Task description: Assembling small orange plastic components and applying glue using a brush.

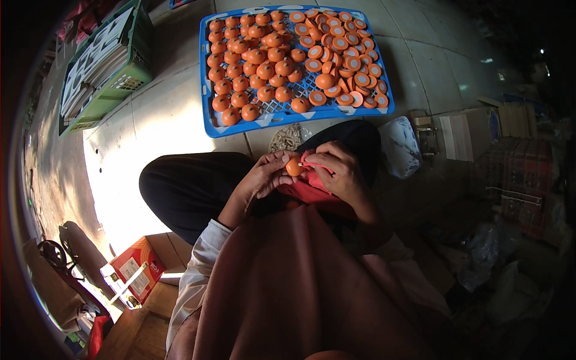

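Observation:
Over my lap, my left hand (266,174) is closed on a small round orange piece (294,167), gripped between thumb and fingers. Against the right side of that piece, my right hand (337,168) pinches a red cloth (305,191), which hangs down across my lap. A tiny pale tip shows between the orange piece and the cloth, too small to make out fully. Beyond my knees lies a blue plastic tray (264,124). Its left half bears many round orange pieces with dark tops; the right half holds flat orange discs with pale centres, heaped over each other.
Small pale pegs (285,139) lie in a pile between the tray and my lap. A green crate (114,84) with stacked flat sheets stands far left. A red carton (137,270) sits at lower left. On the right are a white plastic container (401,147) and a red crate (522,180).

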{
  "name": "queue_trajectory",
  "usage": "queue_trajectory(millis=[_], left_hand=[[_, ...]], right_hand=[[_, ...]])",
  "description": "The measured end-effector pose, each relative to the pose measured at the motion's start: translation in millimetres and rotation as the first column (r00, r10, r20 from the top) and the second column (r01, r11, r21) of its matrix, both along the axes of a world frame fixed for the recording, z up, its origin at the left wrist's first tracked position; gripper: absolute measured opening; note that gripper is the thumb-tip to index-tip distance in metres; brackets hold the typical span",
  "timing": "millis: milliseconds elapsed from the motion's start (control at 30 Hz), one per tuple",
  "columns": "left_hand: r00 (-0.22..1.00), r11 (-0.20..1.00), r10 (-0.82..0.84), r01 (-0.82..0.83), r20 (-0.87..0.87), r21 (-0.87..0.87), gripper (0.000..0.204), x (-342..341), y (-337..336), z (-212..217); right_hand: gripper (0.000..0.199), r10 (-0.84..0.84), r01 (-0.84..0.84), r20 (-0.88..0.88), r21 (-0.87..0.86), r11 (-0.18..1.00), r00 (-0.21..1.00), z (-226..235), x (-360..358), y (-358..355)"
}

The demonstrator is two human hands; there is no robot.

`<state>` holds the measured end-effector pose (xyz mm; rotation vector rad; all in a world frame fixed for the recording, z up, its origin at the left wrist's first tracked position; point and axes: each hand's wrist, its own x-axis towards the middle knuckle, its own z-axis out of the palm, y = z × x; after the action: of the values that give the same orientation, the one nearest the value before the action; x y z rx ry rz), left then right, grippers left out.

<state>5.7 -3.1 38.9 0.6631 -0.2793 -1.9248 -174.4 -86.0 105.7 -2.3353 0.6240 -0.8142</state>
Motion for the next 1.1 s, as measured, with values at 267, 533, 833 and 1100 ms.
queue_trajectory(millis=[267,533,833,1100], left_hand=[[0.987,0.977,-0.161,0.163,-0.024,0.14,0.029,4.9,-4.4,2.5],[0.95,0.915,-0.303,0.311,-0.073,0.255,0.03,7.2,-7.8,9.3],[0.925,0.881,-0.376,0.375,-0.053,0.288,0.035,10.0,-11.7,9.0],[0.974,0.933,-0.212,0.176,0.084,0.313,0.03,7.2,-6.4,13.0]], right_hand=[[0.017,0.151,-0.153,-0.04,-0.042,0.987,0.988,4.3,1.6,-7.6],[0.021,0.261,-0.262,-0.022,-0.01,0.965,0.965,6.2,6.3,-13.4],[0.027,0.313,-0.315,-0.032,-0.088,0.945,0.949,9.1,5.5,-13.5],[0.025,0.186,-0.183,0.033,-0.078,0.98,0.982,1.0,9.8,-2.4]])
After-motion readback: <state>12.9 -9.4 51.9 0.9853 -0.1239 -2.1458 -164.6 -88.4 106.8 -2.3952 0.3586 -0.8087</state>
